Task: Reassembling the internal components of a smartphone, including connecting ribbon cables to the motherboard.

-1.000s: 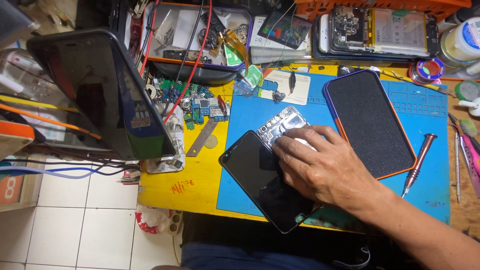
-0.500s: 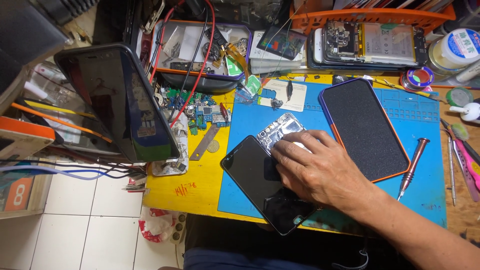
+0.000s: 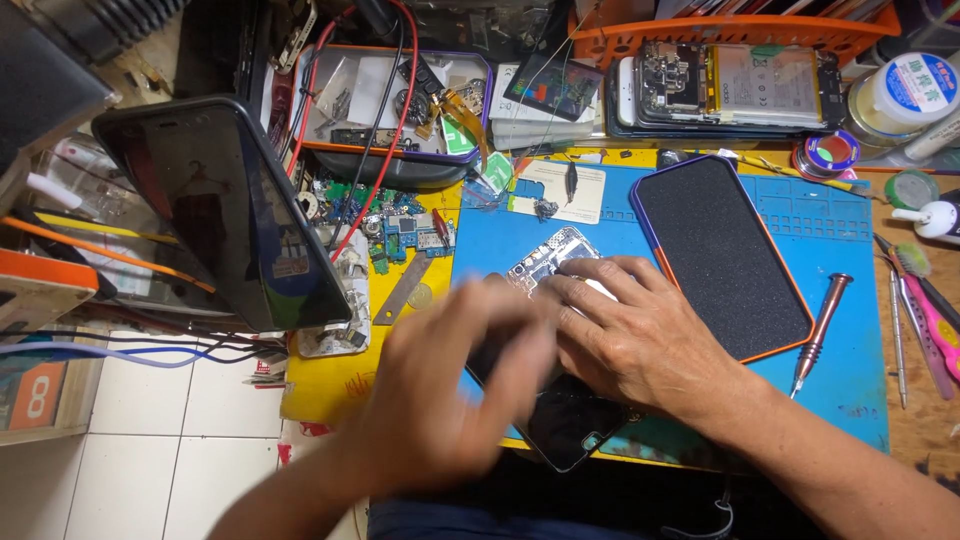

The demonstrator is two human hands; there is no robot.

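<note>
Right hand (image 3: 640, 345) spread flat, pressing down on opened black smartphone (image 3: 565, 425) with bare circuit board, lying on blue silicone repair mat (image 3: 850, 230) on desk. Left hand (image 3: 450, 395) blurred, open, hovering over phone's near end. Apparently steadying phone for board work; red-handled screwdriver (image 3: 820, 330) to the right, likely needed next

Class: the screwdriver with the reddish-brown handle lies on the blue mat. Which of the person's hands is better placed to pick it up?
Probably the right hand: it rests on the opened phone, nearer the screwdriver; the blurred left hand is farther away.
</note>
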